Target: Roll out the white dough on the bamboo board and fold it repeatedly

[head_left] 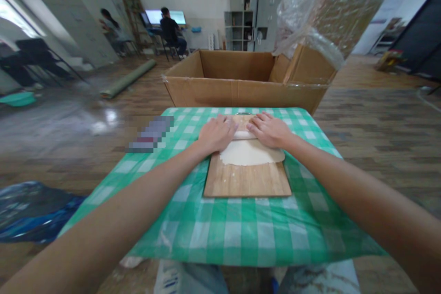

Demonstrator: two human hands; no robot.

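Note:
A thin sheet of pale dough (251,154) with a ragged near edge lies on a wooden board (246,183). At its far side is a dough-coloured roll (245,134) lying crosswise. Whether a rolling pin is inside it, I cannot tell, as both ends are covered by my hands. My left hand (218,132) rests over the roll's left end, fingers curved forward and down. Over the right end lies my right hand (270,129), its fingers bent over the roll towards the board's far part.
A green-and-white checked cloth (237,234) covers the table. A blurred-out flat object (151,134) lies at its left. Behind stands a large open cardboard box (241,92) with plastic-wrapped material (337,4). Further back, a person (168,30) sits at monitors.

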